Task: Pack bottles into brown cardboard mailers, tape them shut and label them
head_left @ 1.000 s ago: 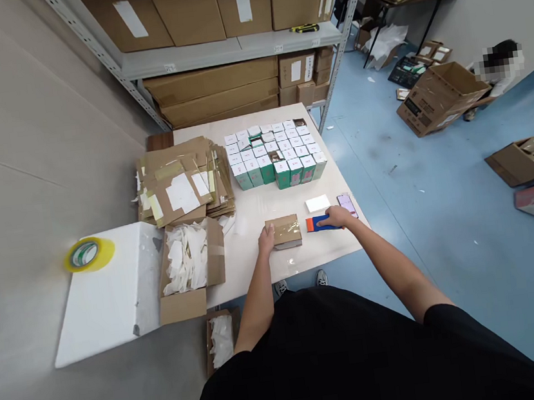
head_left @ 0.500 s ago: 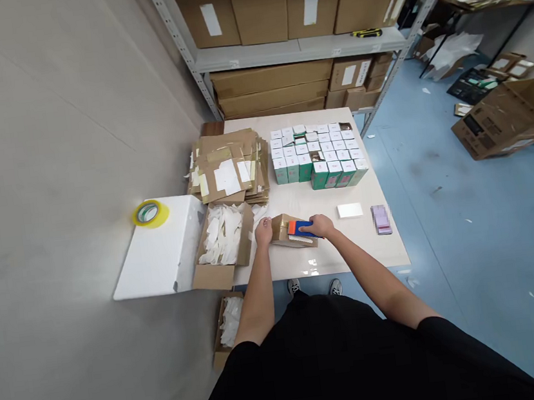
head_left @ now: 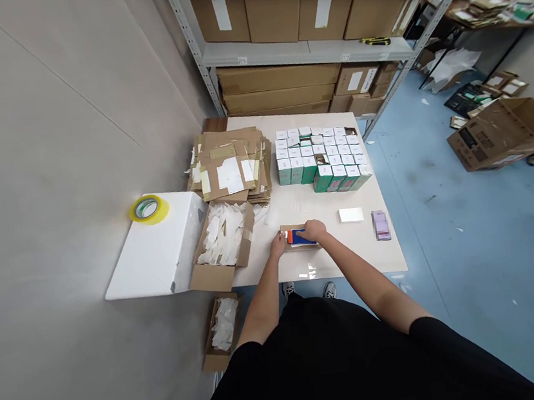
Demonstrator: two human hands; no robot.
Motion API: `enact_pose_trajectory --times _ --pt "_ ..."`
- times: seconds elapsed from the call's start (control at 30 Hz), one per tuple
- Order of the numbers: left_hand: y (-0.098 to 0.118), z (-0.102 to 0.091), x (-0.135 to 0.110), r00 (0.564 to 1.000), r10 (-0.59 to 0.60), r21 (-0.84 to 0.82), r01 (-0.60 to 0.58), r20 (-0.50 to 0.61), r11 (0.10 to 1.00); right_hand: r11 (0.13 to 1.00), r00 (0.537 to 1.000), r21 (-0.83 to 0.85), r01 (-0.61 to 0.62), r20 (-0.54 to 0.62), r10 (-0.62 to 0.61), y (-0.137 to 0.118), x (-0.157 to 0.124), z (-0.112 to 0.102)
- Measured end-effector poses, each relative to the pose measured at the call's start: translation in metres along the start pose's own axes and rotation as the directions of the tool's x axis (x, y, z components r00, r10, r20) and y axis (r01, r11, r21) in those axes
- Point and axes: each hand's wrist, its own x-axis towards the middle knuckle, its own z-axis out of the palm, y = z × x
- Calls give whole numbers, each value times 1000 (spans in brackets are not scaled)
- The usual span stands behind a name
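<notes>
A small brown cardboard box [head_left: 302, 247] lies near the front edge of the table. My left hand [head_left: 277, 244] is closed on the box's left end. My right hand [head_left: 313, 230] grips a flat blue tool with an orange end [head_left: 295, 237], held against the top of the box. The tool's exact kind is unclear, and my fingers partly cover it. To the right of my hands lie a white box [head_left: 350, 215] and a purple item [head_left: 381, 225].
Flattened cartons [head_left: 228, 166] are stacked at the back left, beside rows of white-and-green boxes [head_left: 319, 149]. An open carton of white paper [head_left: 225, 234] stands left of my hands. A yellow tape roll [head_left: 163, 208] rests on a white block [head_left: 148, 260]. Shelving [head_left: 297, 50] stands behind.
The cardboard box has turned to lie more level across the table and shifted slightly right and nearer. Both hands moved with it, the left rightward. The blue tool remains on top.
</notes>
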Motion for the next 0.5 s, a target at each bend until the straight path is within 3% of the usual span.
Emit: enact_pose_trajectory --times 0.1,0.3,0.5 --pt "7 29 -2 997 13 -14 -12 78 1000 1000 999 -5 -30 -19 30 29 -2 -3" --pt "30 79 -8 991 10 58 -18 133 998 998 998 20 -56 -17 56 90 -9 -5" --pt "39 99 -14 993 -46 192 24 111 981 991 991 7 -134 -29 134 172 -33 -15"
